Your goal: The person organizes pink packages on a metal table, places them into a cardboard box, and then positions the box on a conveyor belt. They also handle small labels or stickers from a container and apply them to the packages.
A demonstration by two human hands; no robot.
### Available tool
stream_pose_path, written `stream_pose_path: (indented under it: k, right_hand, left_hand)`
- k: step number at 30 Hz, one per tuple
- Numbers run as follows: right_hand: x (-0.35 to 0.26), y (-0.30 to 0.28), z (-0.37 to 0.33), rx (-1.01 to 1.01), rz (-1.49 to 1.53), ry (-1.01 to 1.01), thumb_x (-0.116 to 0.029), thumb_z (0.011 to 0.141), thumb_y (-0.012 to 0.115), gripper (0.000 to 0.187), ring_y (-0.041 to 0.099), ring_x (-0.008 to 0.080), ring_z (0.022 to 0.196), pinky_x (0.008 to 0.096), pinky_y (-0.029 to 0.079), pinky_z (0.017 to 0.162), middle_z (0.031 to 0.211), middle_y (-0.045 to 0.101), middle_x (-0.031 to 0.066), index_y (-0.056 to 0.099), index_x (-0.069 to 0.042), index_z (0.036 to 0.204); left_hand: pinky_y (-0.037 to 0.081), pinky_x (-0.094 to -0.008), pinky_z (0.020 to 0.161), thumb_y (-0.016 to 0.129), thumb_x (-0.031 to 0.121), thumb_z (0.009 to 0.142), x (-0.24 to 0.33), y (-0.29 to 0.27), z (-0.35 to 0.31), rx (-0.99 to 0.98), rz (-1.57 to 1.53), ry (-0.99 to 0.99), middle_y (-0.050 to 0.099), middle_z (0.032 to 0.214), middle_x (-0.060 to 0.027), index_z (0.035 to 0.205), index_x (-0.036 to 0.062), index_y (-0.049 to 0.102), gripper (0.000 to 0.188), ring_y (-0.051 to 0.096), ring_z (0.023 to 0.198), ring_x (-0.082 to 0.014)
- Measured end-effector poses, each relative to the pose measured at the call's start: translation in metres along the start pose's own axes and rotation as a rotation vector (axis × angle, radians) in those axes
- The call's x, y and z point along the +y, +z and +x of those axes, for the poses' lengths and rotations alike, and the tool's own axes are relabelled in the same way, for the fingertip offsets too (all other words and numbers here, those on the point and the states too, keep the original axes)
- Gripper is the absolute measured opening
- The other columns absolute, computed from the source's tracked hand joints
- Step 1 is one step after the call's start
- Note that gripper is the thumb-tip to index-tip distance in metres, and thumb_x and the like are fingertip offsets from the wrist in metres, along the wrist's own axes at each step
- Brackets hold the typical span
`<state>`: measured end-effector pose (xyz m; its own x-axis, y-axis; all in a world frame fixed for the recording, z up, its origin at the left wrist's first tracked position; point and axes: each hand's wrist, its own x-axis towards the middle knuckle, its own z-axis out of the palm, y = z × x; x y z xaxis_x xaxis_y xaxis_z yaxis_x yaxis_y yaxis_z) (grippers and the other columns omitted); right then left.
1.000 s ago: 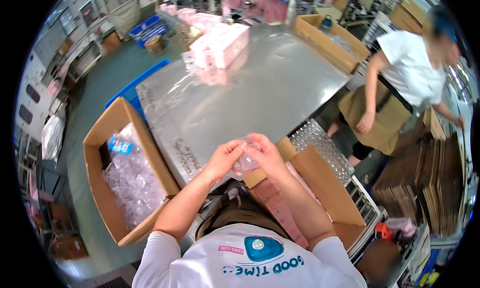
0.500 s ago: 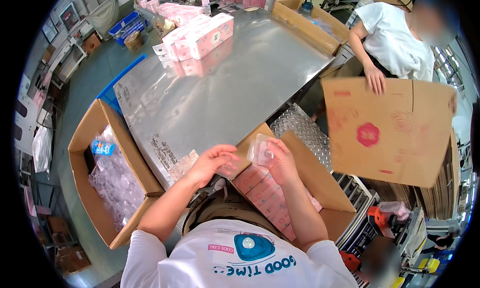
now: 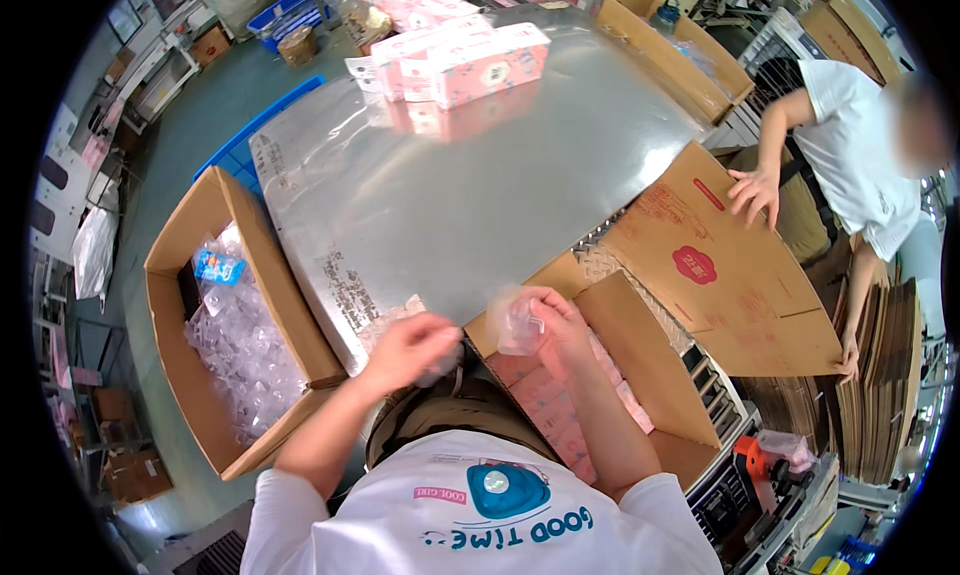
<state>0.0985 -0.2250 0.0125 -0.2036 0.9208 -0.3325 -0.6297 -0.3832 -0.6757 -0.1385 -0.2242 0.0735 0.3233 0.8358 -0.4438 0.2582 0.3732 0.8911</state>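
Note:
My right hand (image 3: 564, 333) is closed on thin clear plastic pieces (image 3: 516, 325), with a small hook-like shape on them, above an open carton (image 3: 640, 325). Inside that carton stand rows of pink patterned boxes (image 3: 545, 405), partly hidden by my right forearm. My left hand (image 3: 408, 355) is at the near edge of the metal table, left of the carton. Its fingers are smeared by motion; a faint translucent blur shows beneath them. To my left, another open carton (image 3: 168, 305) holds a heap of clear plastic pieces (image 3: 245, 360) and a blue packet (image 3: 218, 267).
Pink boxes (image 3: 490, 65) stand on the far side of the metal table (image 3: 470, 185). At right, a co-worker (image 3: 850, 145) handles a flattened carton (image 3: 700, 265) beside stacked cardboard (image 3: 885, 385). A roller conveyor (image 3: 725, 400) runs beside the near carton. Another carton (image 3: 680, 65) stands at the table's far right.
My left hand has moved down and slightly left, away from the right hand. My right hand still grips the clear plastic, slightly lower. The co-worker has tilted and lowered the flattened carton.

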Motion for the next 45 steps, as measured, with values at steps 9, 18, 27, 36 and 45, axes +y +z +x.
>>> stream_pose_path:
  k: [9,18,27,36,45]
  right_hand:
    - [0.013,0.004,0.001,-0.032,0.18,0.084,-0.022,0.093,0.051,0.023,0.058,0.0201,0.096,0.0389,0.055,0.07,0.107,0.058,0.0097,0.052,-0.007,0.11]
    - [0.023,0.003,0.009,0.12,-0.147,-0.099,-0.023,0.091,0.054,0.021,0.059,0.0139,0.083,0.0296,0.051,0.067,0.087,0.063,0.0033,0.061,-0.004,0.098]
    - [0.044,-0.165,-0.073,0.487,-1.073,-0.27,-0.017,0.09,0.053,0.02,0.05,0.0136,0.066,0.0293,0.041,0.06,0.07,0.055,0.0028,0.059,0.001,0.084]
    - [0.023,-0.178,-0.07,0.104,-1.541,0.368,-0.038,0.083,0.063,0.061,0.051,0.032,0.116,0.0379,0.042,0.095,0.126,0.052,0.0196,0.046,-0.001,0.129]
    - [-0.131,0.057,0.214,-0.069,-1.599,-0.298,-0.043,0.08,0.063,0.065,0.039,0.0344,0.125,0.0468,0.033,0.102,0.135,0.043,0.0192,0.046,-0.003,0.129]
  left_hand:
    - [0.039,-0.0205,0.048,0.055,0.017,0.091,-0.014,-0.008,0.027,0.109,-0.153,0.089,0.057,0.066,0.0016,0.087,0.0022,0.061,0.017,0.052,0.053,-0.0061]
    - [0.043,-0.0214,0.053,0.055,0.016,0.091,-0.014,0.035,0.039,0.064,0.091,0.111,0.058,0.07,-0.0008,0.082,0.0005,0.059,0.018,0.051,0.057,-0.0065]
    - [0.042,-0.0223,0.055,0.055,0.015,0.091,-0.038,-0.094,-0.014,0.738,0.199,0.325,0.056,0.07,0.0003,0.088,0.003,0.06,0.014,0.051,0.06,-0.0067]
    - [0.044,-0.041,0.087,0.063,0.02,0.081,-0.078,-0.274,-0.125,0.739,1.187,-0.46,0.061,0.103,-0.0227,0.111,-0.0035,0.055,0.039,0.056,0.101,-0.0373]
    - [0.039,-0.0403,0.096,0.063,0.035,0.081,0.089,-0.333,0.196,0.504,1.131,0.311,0.049,0.125,-0.0215,0.124,-0.001,0.047,0.059,0.046,0.116,-0.0369]
